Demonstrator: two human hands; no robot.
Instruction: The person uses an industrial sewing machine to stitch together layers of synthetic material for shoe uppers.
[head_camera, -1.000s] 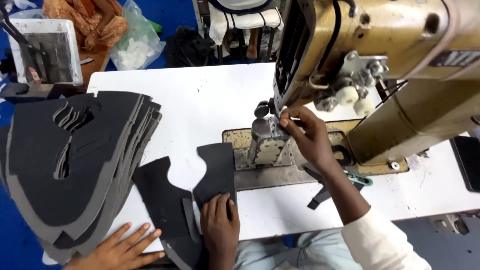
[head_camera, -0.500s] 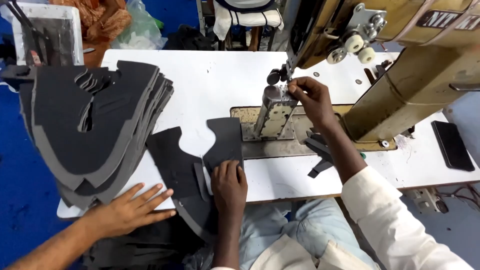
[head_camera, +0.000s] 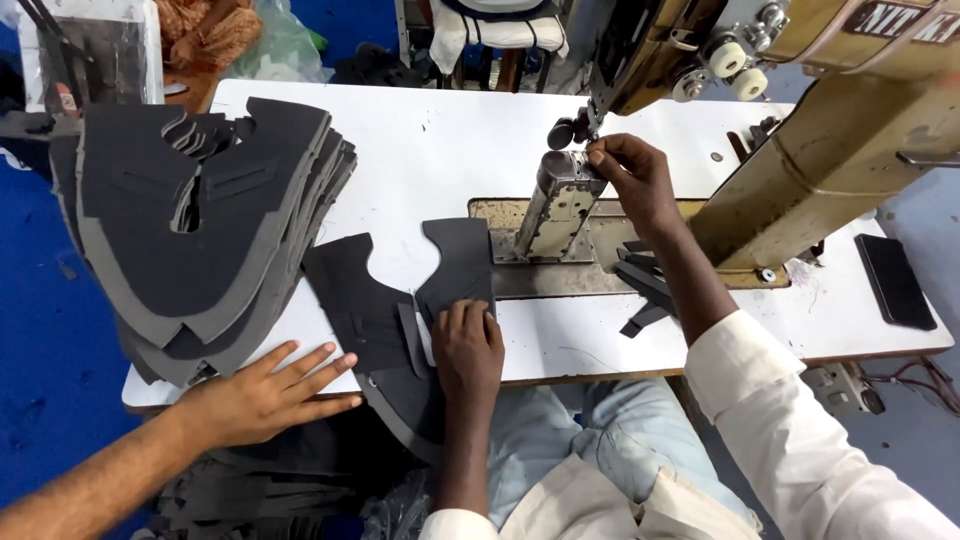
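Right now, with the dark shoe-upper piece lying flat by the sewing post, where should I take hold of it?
Grip the dark upper piece at its near edge, which overhangs the white table, probably from below and the front. It lies flat, so an edge pinch suits. The left hand already presses its middle, while the right hand is up at the needle post.

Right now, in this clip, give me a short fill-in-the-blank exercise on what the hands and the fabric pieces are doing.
1. The left hand presses flat on a dark cut piece at the table's ____ edge.
2. The right hand pinches at the ____ of the sewing machine.
3. The tall stack of dark pieces lies to the ____ of the machine.
4. A co-worker's hand rests ____ beside that stack.

Missing words: front; needle area; left; flat
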